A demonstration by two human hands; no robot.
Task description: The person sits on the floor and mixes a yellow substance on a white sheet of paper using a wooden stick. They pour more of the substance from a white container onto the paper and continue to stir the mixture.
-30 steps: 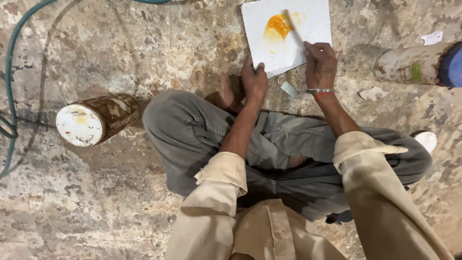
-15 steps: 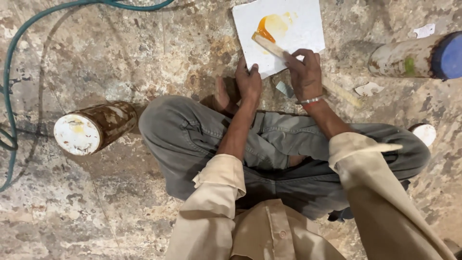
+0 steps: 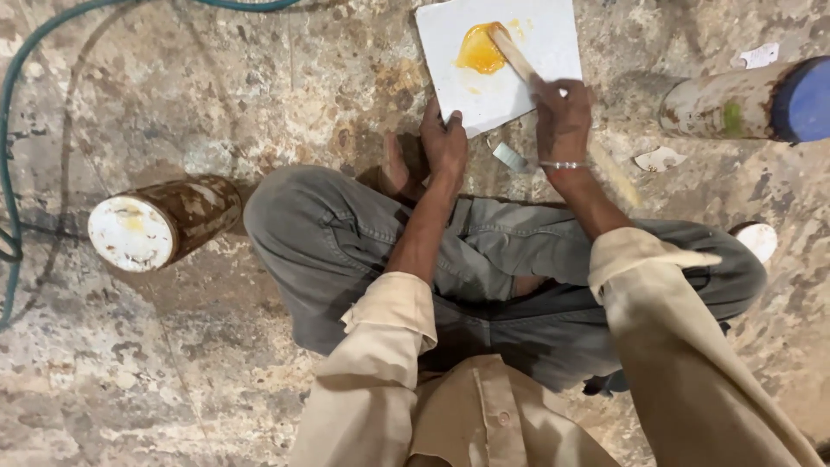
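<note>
1. From my remote seat, the head view looked straight down on a person sitting cross-legged on a stained concrete floor.
2. The right hand was closed around a flat wooden stick, its tip resting in an orange-yellow blob.
3. That blob sat near the upper middle of a white square tile lying flat on the floor, just ahead of the knees.
4. The left hand pressed fingers-down on the tile's near edge, gripping nothing that I could see.
5. A rusty can with a white end lay on its side well to the left.
6. Another cylinder with a blue end lay at right.
7. A green hose curved along the left edge.
</note>
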